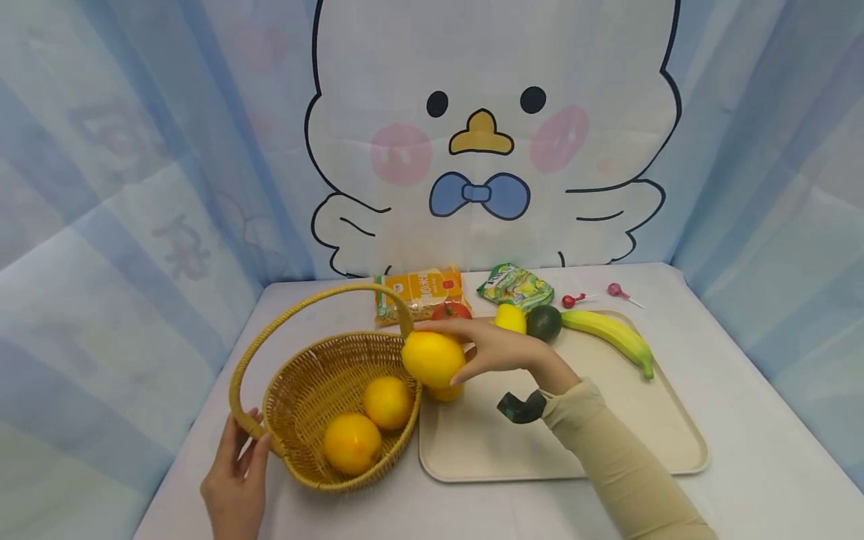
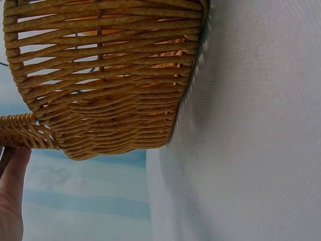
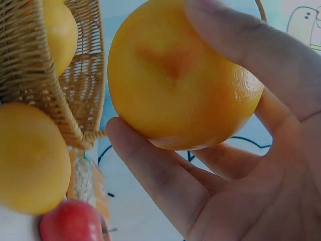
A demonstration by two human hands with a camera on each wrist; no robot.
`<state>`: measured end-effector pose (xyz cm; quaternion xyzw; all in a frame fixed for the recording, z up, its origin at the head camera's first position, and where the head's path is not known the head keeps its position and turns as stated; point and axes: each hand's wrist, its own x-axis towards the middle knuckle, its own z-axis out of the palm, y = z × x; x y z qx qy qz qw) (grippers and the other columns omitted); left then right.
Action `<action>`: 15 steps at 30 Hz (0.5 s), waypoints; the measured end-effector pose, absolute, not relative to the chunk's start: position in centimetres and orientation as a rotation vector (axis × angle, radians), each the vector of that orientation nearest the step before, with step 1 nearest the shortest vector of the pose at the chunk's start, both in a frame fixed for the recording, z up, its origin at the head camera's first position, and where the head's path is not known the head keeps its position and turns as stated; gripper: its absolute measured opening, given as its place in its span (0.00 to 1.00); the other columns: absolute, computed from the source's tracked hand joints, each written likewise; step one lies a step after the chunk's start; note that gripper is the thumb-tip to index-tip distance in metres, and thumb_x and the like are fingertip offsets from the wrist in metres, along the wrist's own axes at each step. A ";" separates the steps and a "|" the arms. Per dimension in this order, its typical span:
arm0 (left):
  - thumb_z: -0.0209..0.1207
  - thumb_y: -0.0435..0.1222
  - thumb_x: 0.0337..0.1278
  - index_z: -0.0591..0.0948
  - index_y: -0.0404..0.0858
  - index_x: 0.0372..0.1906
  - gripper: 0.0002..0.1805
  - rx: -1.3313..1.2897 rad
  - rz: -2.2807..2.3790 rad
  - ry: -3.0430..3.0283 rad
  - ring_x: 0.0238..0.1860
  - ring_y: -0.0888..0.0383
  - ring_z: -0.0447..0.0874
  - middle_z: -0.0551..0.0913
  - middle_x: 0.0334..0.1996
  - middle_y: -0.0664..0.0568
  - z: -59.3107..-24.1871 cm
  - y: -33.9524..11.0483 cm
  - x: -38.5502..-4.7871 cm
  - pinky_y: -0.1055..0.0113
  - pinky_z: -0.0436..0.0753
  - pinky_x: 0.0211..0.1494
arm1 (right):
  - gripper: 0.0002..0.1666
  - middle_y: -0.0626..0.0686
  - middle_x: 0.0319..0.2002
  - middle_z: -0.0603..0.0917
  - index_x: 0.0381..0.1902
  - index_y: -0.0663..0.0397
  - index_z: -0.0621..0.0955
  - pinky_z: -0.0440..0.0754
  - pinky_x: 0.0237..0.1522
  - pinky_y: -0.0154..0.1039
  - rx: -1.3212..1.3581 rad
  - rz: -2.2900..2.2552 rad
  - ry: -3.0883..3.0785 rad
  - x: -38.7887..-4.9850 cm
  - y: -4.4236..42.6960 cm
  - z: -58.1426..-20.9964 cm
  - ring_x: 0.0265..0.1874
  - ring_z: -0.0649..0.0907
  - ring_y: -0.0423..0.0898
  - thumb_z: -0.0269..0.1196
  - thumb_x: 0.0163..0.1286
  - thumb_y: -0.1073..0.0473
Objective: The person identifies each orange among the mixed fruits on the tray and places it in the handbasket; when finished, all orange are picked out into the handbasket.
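Note:
A wicker basket [image 1: 337, 480] with an arched handle holds two orange fruits [image 1: 352, 443]. My left hand [image 1: 236, 480] pinches the foot of the handle at the basket's left side; in the left wrist view its fingers [image 2: 14, 175] touch the handle's base. Above the basket's right rim, my right hand [image 1: 499, 346] grips a yellow-orange fruit [image 1: 432, 359], also large in the right wrist view [image 3: 175, 80] between thumb and fingers. Another orange fruit [image 1: 447, 392] sits below it, beside the basket, partly hidden.
A beige tray [image 1: 499, 478] on the right bears a banana [image 1: 610, 335], an avocado [image 1: 544, 323], a yellow item [image 1: 510, 318] and a dark green curved piece [image 1: 521, 408]. Behind are a red tomato-like item [image 1: 451, 310], an orange packet [image 1: 425, 291], a green packet [image 1: 516, 287] and two lollipops [image 1: 614, 289].

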<state>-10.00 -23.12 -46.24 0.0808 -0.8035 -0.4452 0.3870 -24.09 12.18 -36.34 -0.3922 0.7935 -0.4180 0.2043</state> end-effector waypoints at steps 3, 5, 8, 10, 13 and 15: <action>0.62 0.25 0.53 0.69 0.53 0.66 0.36 0.214 -1.122 -2.056 0.49 0.86 0.73 0.82 0.52 0.50 -46.3 -23.2 -10.1 0.92 0.77 0.47 | 0.49 0.45 0.65 0.68 0.70 0.30 0.61 0.81 0.57 0.45 -1.101 -1.154 2.217 -24.2 11.5 -36.4 0.57 0.72 0.47 0.72 0.54 0.55; 0.62 0.25 0.53 0.69 0.53 0.66 0.36 0.217 -1.117 -2.057 0.49 0.86 0.73 0.81 0.52 0.54 -46.3 -23.2 -10.1 0.92 0.77 0.47 | 0.49 0.46 0.65 0.69 0.70 0.31 0.61 0.80 0.57 0.46 -1.122 -1.153 2.212 -24.2 11.1 -36.3 0.56 0.72 0.47 0.72 0.54 0.55; 0.62 0.25 0.52 0.69 0.53 0.66 0.36 0.206 -1.121 -2.047 0.49 0.85 0.74 0.79 0.51 0.65 -46.2 -23.1 -10.0 0.91 0.78 0.47 | 0.49 0.45 0.66 0.68 0.70 0.32 0.61 0.80 0.57 0.46 -1.164 -1.149 2.211 -24.4 10.5 -36.3 0.56 0.72 0.47 0.72 0.54 0.54; 0.62 0.24 0.52 0.70 0.52 0.65 0.35 0.191 -1.125 -2.038 0.49 0.85 0.74 0.78 0.50 0.70 -46.2 -23.1 -10.0 0.91 0.78 0.47 | 0.49 0.44 0.67 0.68 0.70 0.32 0.62 0.79 0.58 0.46 -1.191 -1.150 2.203 -24.5 10.1 -36.3 0.56 0.72 0.46 0.72 0.54 0.53; 0.62 0.23 0.52 0.71 0.50 0.65 0.35 0.165 -1.135 -2.025 0.49 0.83 0.75 0.78 0.50 0.71 -46.1 -23.1 -9.9 0.90 0.78 0.47 | 0.49 0.42 0.68 0.66 0.70 0.32 0.61 0.78 0.60 0.44 -1.205 -1.157 2.182 -24.7 9.6 -36.5 0.58 0.71 0.45 0.72 0.54 0.53; 0.62 0.24 0.52 0.71 0.50 0.65 0.35 0.159 -1.137 -2.029 0.49 0.83 0.76 0.77 0.50 0.73 -46.1 -23.1 -9.9 0.90 0.79 0.47 | 0.49 0.40 0.68 0.66 0.70 0.30 0.61 0.78 0.60 0.44 -1.207 -1.156 2.181 -24.8 9.3 -36.5 0.58 0.72 0.45 0.72 0.54 0.53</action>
